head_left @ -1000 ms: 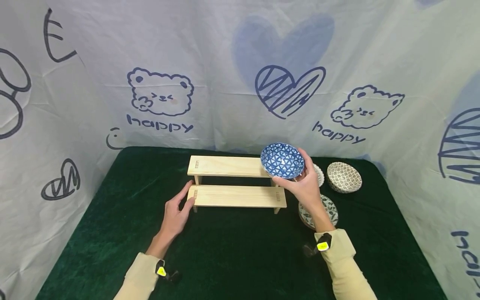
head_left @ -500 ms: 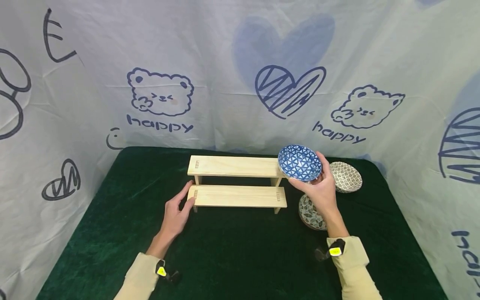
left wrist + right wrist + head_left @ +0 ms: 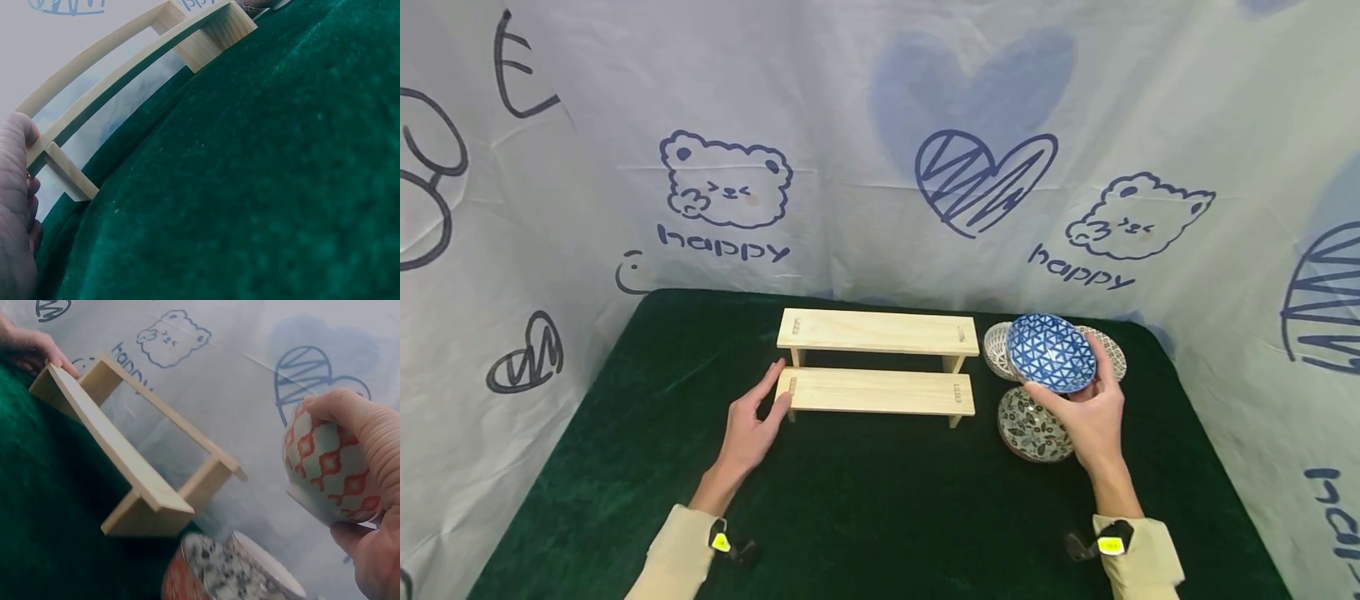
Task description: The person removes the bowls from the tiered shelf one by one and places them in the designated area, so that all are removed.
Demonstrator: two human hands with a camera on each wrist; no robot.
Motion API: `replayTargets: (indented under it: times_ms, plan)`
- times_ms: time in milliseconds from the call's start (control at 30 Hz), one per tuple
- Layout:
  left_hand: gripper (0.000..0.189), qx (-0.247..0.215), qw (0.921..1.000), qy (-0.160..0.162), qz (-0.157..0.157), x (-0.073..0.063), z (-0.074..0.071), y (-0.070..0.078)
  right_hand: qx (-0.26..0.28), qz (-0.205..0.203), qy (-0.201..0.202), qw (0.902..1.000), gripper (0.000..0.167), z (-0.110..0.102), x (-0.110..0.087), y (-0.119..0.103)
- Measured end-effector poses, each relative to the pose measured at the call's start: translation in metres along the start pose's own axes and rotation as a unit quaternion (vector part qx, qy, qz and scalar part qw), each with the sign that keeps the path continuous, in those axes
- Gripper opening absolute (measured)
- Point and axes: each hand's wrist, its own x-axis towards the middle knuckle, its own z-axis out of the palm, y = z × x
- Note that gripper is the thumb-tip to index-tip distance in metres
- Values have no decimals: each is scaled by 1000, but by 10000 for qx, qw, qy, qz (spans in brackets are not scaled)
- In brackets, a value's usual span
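Observation:
My right hand [image 3: 1099,421] holds a bowl [image 3: 1051,352] by its side, thumb and fingers around the wall, tilted so its blue-and-white triangle-patterned inside shows. In the right wrist view the outside of that bowl [image 3: 331,465] is pale with a red lattice pattern. At the left end of a two-step wooden display rack [image 3: 880,392], my left hand [image 3: 751,427] grips the lower step, thumb at the front and fingers at the end. Below the held bowl lies a bowl with a dark leaf pattern [image 3: 1033,429]; behind it are a white patterned bowl [image 3: 997,350] and a brown-checked bowl [image 3: 1112,354], both partly covered.
A dark green velvet cloth [image 3: 880,508] covers the table. The rack's upper step [image 3: 880,331] stands behind the lower one. A pale curtain [image 3: 850,125] with printed bears and hearts hangs along the back and sides.
My right hand has carried the blue-patterned bowl rightward and lower, from the rack's upper right end to above the other bowls. My left hand stays on the rack.

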Motion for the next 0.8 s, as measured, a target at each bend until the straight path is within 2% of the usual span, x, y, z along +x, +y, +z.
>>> replayTargets:
  times_ms: [133, 400, 600, 800]
  plan:
    - [56, 43, 9999, -95, 20, 0, -1, 1, 20, 1, 196, 9998, 104, -17, -11, 4]
    - [58, -1, 9996, -253, -151, -1, -2, 2, -51, 31, 579, 9983, 102, -44, -26, 15]
    - [58, -42, 9992, -308, -249, -2, -3, -1, -148, 236, 970, 9949, 105, -58, -32, 23]
    - [56, -133, 9992, -327, -208, -1, -4, -2, -122, 504, 1365, 9893, 105, -71, -40, 31]
